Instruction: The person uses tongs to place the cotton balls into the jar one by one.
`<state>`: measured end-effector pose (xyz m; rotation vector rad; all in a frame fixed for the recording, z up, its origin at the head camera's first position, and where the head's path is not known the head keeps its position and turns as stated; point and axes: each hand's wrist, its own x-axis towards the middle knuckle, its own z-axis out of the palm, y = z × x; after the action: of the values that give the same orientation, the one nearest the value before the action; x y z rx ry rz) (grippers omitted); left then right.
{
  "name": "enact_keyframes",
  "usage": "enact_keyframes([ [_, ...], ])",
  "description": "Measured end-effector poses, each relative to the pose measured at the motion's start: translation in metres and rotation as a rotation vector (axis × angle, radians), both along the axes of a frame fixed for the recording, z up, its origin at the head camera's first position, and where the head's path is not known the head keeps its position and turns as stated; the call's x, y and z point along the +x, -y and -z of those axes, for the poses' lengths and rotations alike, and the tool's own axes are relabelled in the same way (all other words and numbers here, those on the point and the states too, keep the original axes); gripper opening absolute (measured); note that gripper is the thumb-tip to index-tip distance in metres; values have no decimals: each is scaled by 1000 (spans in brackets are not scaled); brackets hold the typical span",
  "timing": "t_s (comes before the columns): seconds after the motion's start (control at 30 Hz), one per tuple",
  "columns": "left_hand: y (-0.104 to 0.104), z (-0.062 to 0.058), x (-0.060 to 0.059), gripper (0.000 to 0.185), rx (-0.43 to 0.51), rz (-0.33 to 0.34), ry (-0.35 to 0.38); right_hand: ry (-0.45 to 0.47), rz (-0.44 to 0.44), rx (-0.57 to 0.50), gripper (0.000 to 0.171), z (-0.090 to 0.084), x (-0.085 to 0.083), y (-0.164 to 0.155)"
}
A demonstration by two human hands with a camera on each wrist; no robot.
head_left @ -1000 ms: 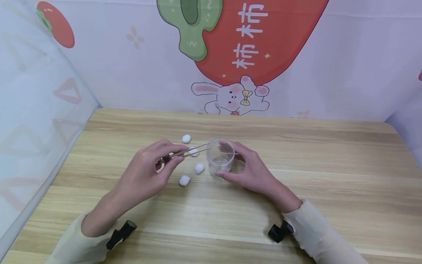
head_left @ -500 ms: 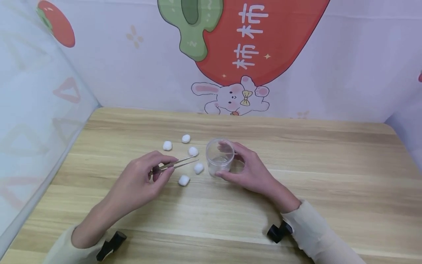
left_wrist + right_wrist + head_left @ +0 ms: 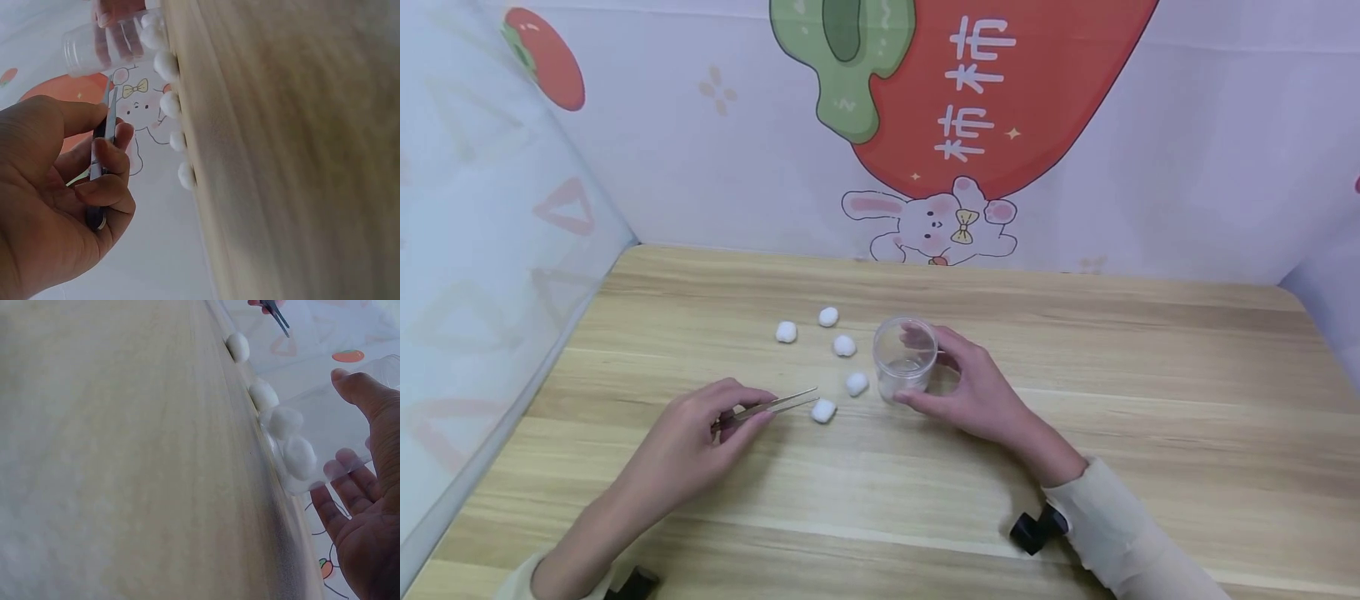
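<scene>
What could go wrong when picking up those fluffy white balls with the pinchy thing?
The tweezers have thin tips, so the nearest cotton ball might slip out or roll away. The clear jar looks light and empty; if the right hand loosens, a bump could tip it. The left hand could also knock another cotton ball close beside the jar.

Left hand [image 3: 700,437] low over the table, thumb and fingers [image 3: 103,187] curled in a pinch, forearm angled in from the lower left. Right hand [image 3: 977,392] farther forward, fingers [image 3: 350,490] and thumb spread in a cupping curve, cream sleeve at the wrist.
</scene>
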<state>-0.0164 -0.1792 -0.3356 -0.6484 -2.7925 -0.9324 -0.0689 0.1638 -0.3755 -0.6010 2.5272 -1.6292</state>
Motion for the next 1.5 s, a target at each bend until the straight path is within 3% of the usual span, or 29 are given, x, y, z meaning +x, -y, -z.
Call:
enact_keyframes([
  [0.3, 3, 1, 5, 19, -78, 2, 29, -16, 8, 6, 78, -1, -2, -1],
  [0.63, 7, 7, 12, 21, -80, 11, -22, -1, 2, -1, 78, 1, -1, 0],
  [1.07, 4, 10, 11, 18, -117, -25, 3, -7, 5, -5, 78, 2, 0, 1],
  [1.5, 0, 11, 6, 19, -118, 6, 53, -8, 5, 2, 78, 3, -1, 0],
])
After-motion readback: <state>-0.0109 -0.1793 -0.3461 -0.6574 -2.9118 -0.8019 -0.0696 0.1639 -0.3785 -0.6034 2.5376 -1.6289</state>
